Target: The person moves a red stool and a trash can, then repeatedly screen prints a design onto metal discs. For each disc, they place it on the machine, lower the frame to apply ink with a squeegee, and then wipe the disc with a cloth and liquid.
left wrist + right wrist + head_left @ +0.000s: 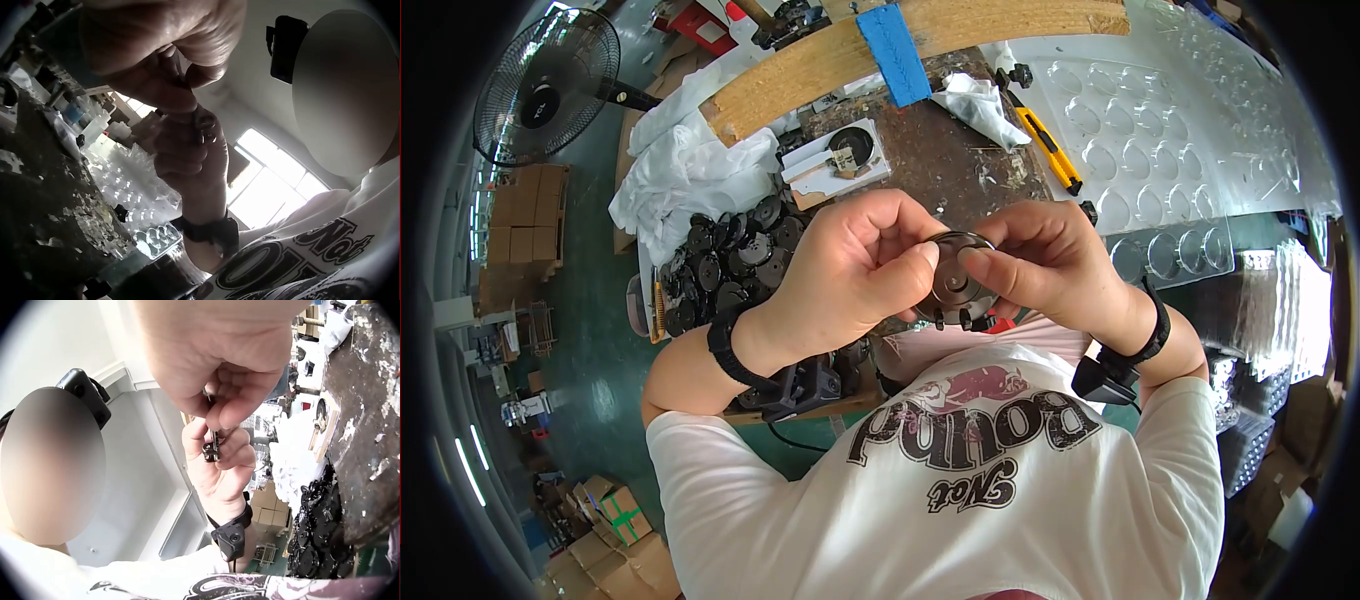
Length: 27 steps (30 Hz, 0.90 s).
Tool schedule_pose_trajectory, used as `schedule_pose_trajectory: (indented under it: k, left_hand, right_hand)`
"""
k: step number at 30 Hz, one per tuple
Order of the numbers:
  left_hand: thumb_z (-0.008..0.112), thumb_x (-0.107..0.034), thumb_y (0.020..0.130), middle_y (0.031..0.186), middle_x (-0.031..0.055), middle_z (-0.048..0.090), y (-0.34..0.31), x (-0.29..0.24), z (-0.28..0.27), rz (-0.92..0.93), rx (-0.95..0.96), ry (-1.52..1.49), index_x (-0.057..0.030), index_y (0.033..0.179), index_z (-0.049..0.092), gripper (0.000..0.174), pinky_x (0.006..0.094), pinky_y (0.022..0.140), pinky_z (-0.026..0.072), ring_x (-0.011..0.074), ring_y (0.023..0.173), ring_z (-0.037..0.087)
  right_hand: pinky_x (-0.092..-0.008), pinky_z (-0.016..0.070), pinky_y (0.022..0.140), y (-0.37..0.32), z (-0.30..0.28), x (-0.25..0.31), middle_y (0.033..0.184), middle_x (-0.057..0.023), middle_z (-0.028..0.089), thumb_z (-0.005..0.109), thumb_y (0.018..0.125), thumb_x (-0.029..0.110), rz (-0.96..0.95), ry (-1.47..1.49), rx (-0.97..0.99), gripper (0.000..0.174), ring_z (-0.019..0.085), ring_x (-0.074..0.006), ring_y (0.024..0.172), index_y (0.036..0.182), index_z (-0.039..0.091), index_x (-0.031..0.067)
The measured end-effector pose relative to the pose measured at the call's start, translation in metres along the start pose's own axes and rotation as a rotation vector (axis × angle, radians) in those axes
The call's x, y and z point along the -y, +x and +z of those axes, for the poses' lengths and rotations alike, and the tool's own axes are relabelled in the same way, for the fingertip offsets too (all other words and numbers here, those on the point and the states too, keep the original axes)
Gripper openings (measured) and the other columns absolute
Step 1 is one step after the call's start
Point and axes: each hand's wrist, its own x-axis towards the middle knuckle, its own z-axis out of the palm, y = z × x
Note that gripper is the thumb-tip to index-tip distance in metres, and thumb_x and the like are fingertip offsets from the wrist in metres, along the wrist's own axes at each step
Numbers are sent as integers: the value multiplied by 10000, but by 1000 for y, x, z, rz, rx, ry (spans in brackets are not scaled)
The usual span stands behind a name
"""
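In the head view a round, dark, glossy disc (953, 284) with two small black lugs on its near edge is held up in front of the chest. My left hand (862, 262) pinches its left rim between thumb and curled fingers. On the opposite rim, my right hand (1045, 258) grips with the thumb laid over the face. Seen edge-on in the right wrist view, the disc (215, 439) is a thin dark strip with the lugs beside my left hand (226, 464). Many similar black discs (730, 262) lie heaped to the left.
A worn dark workbench (960, 190) carries a white box (808, 172) with a black round part, a yellow cutter (1055, 155) and crumpled white cloth (982, 108). A wooden bar (800, 75) with blue tape crosses the far side. Clear round pieces (1135, 150) fill the right.
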Motion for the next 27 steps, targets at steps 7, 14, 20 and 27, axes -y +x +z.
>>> schedule_pose_trajectory:
  k: [7, 14, 20, 27]
  left_hand:
    - [536, -91, 828, 716, 5, 584, 1, 0, 0, -20, -12, 27, -14, 862, 523, 85, 167, 487, 459, 24, 605, 544]
    - [522, -86, 827, 720, 7, 572, 0, -1, -1, -13, -17, 60, -12, 863, 511, 83, 167, 489, 446, 23, 588, 520]
    - [531, -80, 830, 698, -10, 565, 1, 0, -2, 4, -15, 55, -13, 857, 518, 73, 160, 475, 436, 12, 581, 512]
    - [541, -134, 842, 710, -14, 554, 0, 3, -2, 43, -30, 84, -27, 856, 517, 110, 161, 461, 427, 18, 583, 504]
  right_hand:
    - [-171, 424, 437, 0, 1, 1, 641, -17, 590, 593, 815, 151, 16, 6, -8, 177, 519, -33, 502, 844, 589, -24]
    - [-170, 430, 443, 1, 3, 3, 646, -18, 592, 596, 813, 143, 31, 6, -13, 171, 523, -34, 509, 847, 589, -25]
    - [-170, 434, 449, 1, 3, 3, 650, -16, 594, 600, 810, 145, 16, 15, -16, 175, 525, -32, 510, 851, 590, -24]
    - [-150, 446, 462, 3, 1, 2, 699, -38, 609, 598, 815, 150, 35, 6, 8, 174, 549, -36, 527, 861, 568, -15]
